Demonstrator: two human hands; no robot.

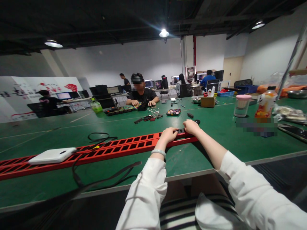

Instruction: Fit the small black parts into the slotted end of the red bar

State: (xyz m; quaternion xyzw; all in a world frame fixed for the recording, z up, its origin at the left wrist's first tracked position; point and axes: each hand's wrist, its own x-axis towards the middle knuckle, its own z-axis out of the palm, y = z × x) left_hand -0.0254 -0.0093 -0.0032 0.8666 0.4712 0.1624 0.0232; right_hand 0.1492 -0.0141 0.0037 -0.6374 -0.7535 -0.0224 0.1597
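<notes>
A long red slotted rail [134, 142] lies across the green table. My left hand [169, 134] rests on its right part, with fingers bent over the edge beside a dark insert [181, 131] set in the rail. My right hand [191, 127] is closed at the rail's right end, close to that insert; its fingers hide whatever is between them. A small dark round-ended piece [197, 121] shows just past the right hand. Farther left, a white flat box [53, 155] and a black strap [100, 138] lie on the rail.
Across the table [115, 124] a person [139, 92] handles black parts and coloured wires. Small black pieces [148, 118], a cardboard box [208, 102], a lidded cup [241, 106] and a drink bottle [265, 103] stand or lie on it. A green bottle [96, 106] is at the far left.
</notes>
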